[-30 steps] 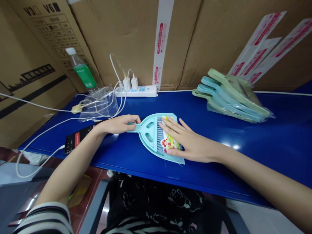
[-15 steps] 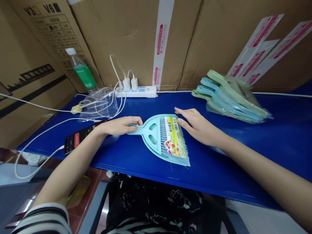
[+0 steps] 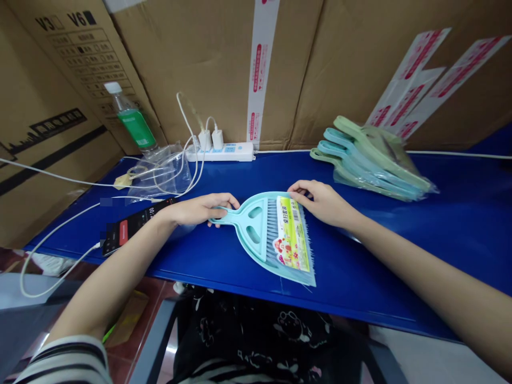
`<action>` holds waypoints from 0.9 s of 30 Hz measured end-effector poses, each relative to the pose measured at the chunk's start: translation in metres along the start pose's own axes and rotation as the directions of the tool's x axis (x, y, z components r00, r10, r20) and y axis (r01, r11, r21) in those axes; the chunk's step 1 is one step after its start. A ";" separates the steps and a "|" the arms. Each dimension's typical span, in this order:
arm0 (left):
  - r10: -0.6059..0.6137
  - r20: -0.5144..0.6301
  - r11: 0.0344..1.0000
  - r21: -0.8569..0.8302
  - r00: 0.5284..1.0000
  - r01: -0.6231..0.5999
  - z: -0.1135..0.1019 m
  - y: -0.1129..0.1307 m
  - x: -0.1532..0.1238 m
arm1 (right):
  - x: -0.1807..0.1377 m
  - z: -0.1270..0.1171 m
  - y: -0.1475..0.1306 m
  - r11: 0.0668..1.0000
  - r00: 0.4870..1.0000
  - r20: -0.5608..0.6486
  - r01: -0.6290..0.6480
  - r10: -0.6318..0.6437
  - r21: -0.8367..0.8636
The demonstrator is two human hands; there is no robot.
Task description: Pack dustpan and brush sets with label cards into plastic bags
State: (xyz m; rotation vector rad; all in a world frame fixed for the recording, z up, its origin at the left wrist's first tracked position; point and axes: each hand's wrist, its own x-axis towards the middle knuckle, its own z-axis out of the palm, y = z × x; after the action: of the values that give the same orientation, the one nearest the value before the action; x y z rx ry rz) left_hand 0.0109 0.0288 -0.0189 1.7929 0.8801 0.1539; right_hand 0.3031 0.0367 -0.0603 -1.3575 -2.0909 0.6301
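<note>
A light-blue dustpan (image 3: 244, 250) lies in front of me with a matching hand brush (image 3: 272, 229) nested in it. A yellow-and-white printed label (image 3: 295, 234) is wrapped round the bristles. My left hand (image 3: 202, 209) is closed round the handle end at the left, thumb on top and fingers partly beneath. At the far right corner of the pan, my right hand (image 3: 320, 200) pinches the rim next to the label with thumb and fingertips. Part of that corner is hidden by the fingers.
Bagged green and blue dustpan sets (image 3: 376, 160) lie at the back right. A power strip (image 3: 236, 152) with chargers, a crumpled clear bag (image 3: 164, 173), a bottle (image 3: 134, 122) and a phone (image 3: 132, 229) are to the left. Cardboard boxes (image 3: 200, 58) wall the blue table (image 3: 360, 282).
My right hand has come in from just off the pan's corner and now grips it. The pan's wide end has shifted slightly towards me, and my left hand still holds the handle.
</note>
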 end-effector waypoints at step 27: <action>0.048 -0.875 0.284 0.474 0.481 0.834 -0.027 0.008 -0.019 | -0.011 -0.009 -0.039 0.468 0.843 0.312 -0.510 0.437 0.721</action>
State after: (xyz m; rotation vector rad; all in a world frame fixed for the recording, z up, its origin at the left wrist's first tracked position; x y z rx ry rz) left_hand -0.0121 0.0364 0.0047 2.3358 2.5698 0.0409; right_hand 0.2868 0.0130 -0.0307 -1.3316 -1.1249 1.6465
